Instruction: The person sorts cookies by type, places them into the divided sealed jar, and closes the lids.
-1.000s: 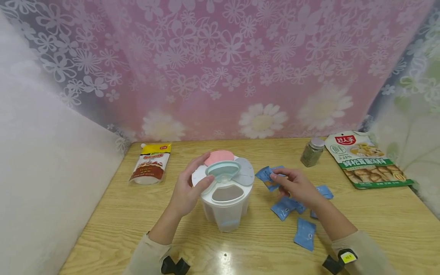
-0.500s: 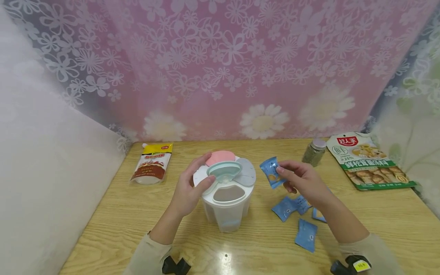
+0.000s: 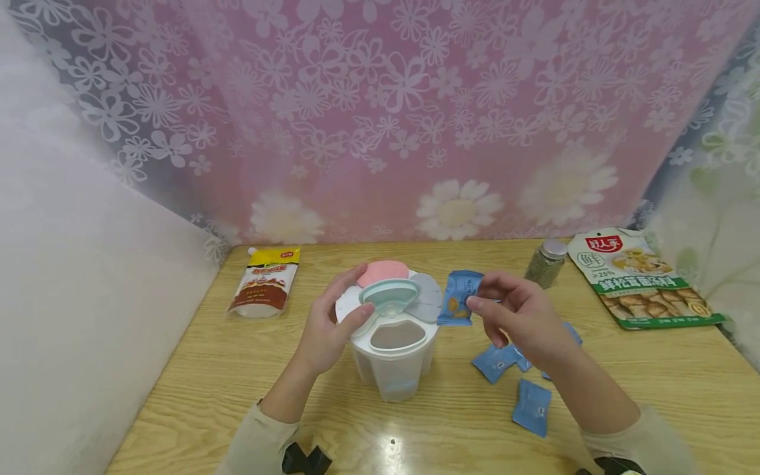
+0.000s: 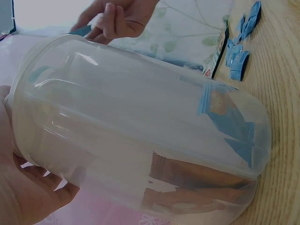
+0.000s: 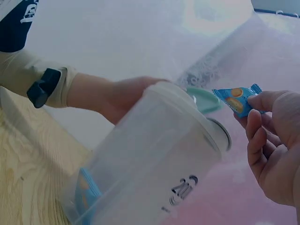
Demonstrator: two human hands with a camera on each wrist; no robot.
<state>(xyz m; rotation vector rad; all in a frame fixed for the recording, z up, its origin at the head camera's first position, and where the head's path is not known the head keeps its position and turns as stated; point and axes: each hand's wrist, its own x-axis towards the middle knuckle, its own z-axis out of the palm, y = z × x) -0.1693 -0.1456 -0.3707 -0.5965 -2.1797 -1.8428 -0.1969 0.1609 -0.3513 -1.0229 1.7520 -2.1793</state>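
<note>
A clear plastic storage canister (image 3: 392,376) stands upright on the table, its white lid fitted with pink, grey and mint-green flaps. The mint-green flap (image 3: 390,295) is raised, leaving one compartment's opening uncovered. My left hand (image 3: 323,330) grips the lid's left side, thumb beside the raised flap. Between thumb and fingers, my right hand (image 3: 522,316) pinches a blue snack packet (image 3: 457,297) just right of the lid. Through the canister wall in the left wrist view, a blue packet (image 4: 227,119) lies in one compartment and brown packets (image 4: 197,176) in another.
Several loose blue packets (image 3: 532,406) lie on the wooden table (image 3: 237,396) below my right hand. A glass jar of dried herbs (image 3: 546,264) and a green-white pouch (image 3: 641,280) stand at back right. A yellow-topped spouted pouch (image 3: 265,282) lies at back left.
My right hand has lifted the blue packet from beside the others and brought it left, up to the lid's edge. The packet has turned in the fingers. My left hand keeps its grip.
</note>
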